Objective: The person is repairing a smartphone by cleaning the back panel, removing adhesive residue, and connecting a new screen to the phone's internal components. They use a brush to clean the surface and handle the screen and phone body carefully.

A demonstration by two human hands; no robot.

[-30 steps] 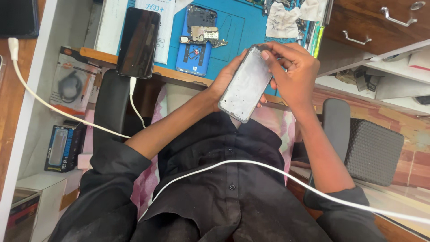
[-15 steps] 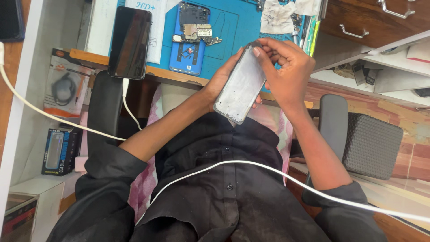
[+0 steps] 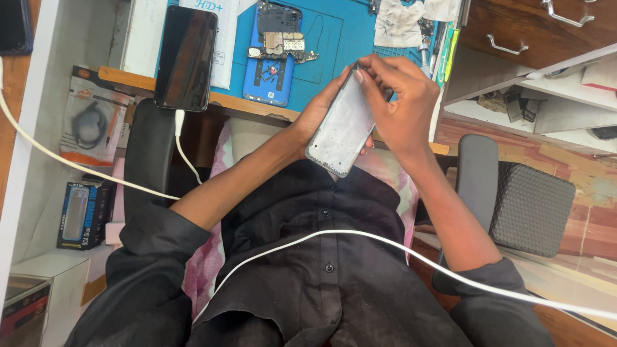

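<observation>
Bright, even daylight-ish light, no hard shadows. Blue mat is the best-lit spot, colours strong. Just left of the mat, the black phone screen carries soft streaky glare. Below the mat, grey phone back has a dull sheen, no hotspot. Under the counter edge it's dim, brownish shade. Black shirt reads dark but dust specks & buttons still sharp. Focus crisp throughout; slight wide-angle stretch toward corners far from the mat. No motion blur on hands.
</observation>
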